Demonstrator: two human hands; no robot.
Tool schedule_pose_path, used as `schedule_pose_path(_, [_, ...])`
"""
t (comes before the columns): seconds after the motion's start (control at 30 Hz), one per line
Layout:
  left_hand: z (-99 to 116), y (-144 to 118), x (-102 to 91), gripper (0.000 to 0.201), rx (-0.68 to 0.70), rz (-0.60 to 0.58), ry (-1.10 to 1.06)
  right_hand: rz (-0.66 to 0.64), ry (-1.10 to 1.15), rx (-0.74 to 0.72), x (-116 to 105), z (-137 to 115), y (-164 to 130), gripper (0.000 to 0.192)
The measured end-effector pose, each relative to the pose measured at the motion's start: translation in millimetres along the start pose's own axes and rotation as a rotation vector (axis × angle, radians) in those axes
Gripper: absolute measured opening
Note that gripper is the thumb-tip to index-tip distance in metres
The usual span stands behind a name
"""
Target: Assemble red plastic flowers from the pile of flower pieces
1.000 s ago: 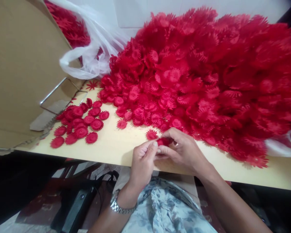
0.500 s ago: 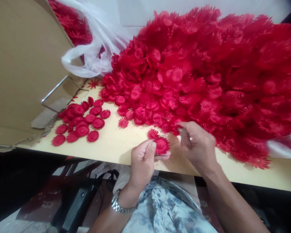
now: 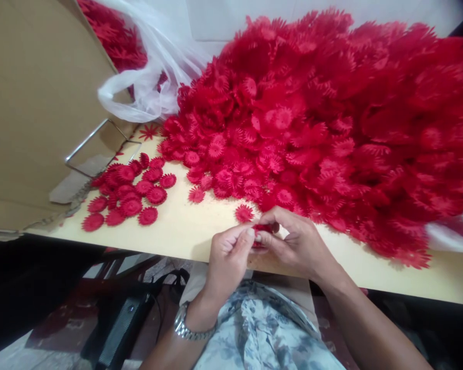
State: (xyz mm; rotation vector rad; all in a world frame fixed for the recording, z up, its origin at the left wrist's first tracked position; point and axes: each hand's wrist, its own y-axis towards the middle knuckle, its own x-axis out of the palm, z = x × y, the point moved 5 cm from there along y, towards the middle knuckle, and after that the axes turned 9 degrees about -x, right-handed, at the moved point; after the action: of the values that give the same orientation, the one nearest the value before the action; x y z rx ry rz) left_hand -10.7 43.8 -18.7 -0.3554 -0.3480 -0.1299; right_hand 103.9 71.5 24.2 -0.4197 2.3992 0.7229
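Both hands meet at the near edge of the table [image 3: 185,234]. The left hand [image 3: 227,259] and the right hand [image 3: 299,244] close their fingers from either side on one small red plastic flower piece [image 3: 263,228], held just above the tabletop and mostly hidden between the fingertips. Whether it is one layer or two pressed together cannot be told.

The piece is small and springy-looking, so a loose pinch could let it pop out and drop over the near edge onto the lap or floor below. Petals look thin; squeezing hard might bend them.

A single loose flower [image 3: 244,213] lies just beyond the left fingers. Close behind the right hand rises the big heap of red flowers [image 3: 332,118], covering the far and right part of the table; a knuckle brushing its foot could spill pieces toward the edge. Near the left edge sits a small cluster of flat flowers [image 3: 129,192], beside a cardboard box [image 3: 34,103] and a clear plastic bag [image 3: 146,87] with more red pieces.
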Motion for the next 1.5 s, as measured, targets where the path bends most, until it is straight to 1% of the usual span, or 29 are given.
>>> schedule_pose_path(0.1, [2, -1, -0.5, 0.024, 0.009, 0.034, 0.050, 0.019, 0.020, 0.029, -1, 1, -2, 0.007])
schedule_pose_path(0.17, [4, -2, -0.4, 0.024, 0.003, 0.074, 0.083, 0.037, -0.055, 0.000, -1, -1, -3, 0.010])
schedule_pose_path(0.27, [6, -4, -1.3, 0.024, -0.001, 0.132, 0.099, 0.116, -0.277, -0.075, -6, -2, -4, 0.016])
schedule_pose_path(0.37, [5, -5, -4.9, 0.027, -0.012, 0.165, 0.086, 0.219, -0.530, -0.098, -19, 7, -5, 0.021])
schedule_pose_path(0.43, [3, -5, -7.6, 0.029, -0.017, 0.165, 0.059, 0.234, -0.670, -0.071, -29, 15, -4, 0.025])
schedule_pose_path(0.5, [1, -4, -9.2, 0.028, -0.022, 0.153, 0.025, 0.220, -0.730, -0.052, -35, 16, -2, 0.026])
schedule_pose_path(0.57, [0, -2, -9.3, 0.027, -0.027, 0.144, 0.013, 0.182, -0.635, -0.084, -33, 11, 0, 0.025])
schedule_pose_path(0.67, [-1, -1, -6.4, 0.027, -0.037, 0.115, 0.010, 0.032, -0.331, -0.164, -15, -2, 1, 0.018])
schedule_pose_path(0.73, [-1, -1, -3.1, 0.026, -0.044, 0.067, 0.005, -0.045, -0.193, -0.168, -3, -7, 0, 0.010])
schedule_pose_path(0.83, [0, -1, -1.0, 0.025, -0.040, 0.029, 0.015, -0.054, -0.116, -0.133, 3, -6, -2, 0.006])
schedule_pose_path(0.97, [2, -3, -2.4, 0.025, -0.010, 0.063, 0.059, -0.067, -0.077, -0.087, 3, -3, -3, 0.016])
schedule_pose_path(1.03, [2, -3, -3.0, 0.024, -0.004, 0.100, 0.096, -0.055, -0.107, -0.090, 4, -4, -4, 0.019])
schedule_pose_path(1.13, [4, -4, -4.5, 0.024, -0.010, 0.148, 0.127, 0.033, -0.278, -0.142, 0, -4, -6, 0.022])
schedule_pose_path(1.2, [4, -5, -7.3, 0.025, -0.014, 0.172, 0.114, 0.124, -0.439, -0.154, -10, 0, -7, 0.026])
schedule_pose_path(1.27, [4, -5, -11.1, 0.025, -0.016, 0.185, 0.080, 0.185, -0.597, -0.128, -23, 9, -7, 0.031])
schedule_pose_path(1.3, [4, -5, -12.8, 0.026, -0.018, 0.185, 0.061, 0.187, -0.666, -0.110, -30, 13, -6, 0.034])
schedule_pose_path(1.37, [2, -4, -14.9, 0.026, -0.026, 0.174, 0.025, 0.149, -0.759, -0.087, -39, 19, -3, 0.036])
schedule_pose_path(1.43, [1, -3, -15.1, 0.027, -0.039, 0.157, 0.000, 0.114, -0.742, -0.081, -40, 18, -1, 0.032])
schedule_pose_path(1.5, [0, -2, -13.5, 0.026, -0.045, 0.139, -0.004, 0.090, -0.586, -0.093, -34, 11, -1, 0.025])
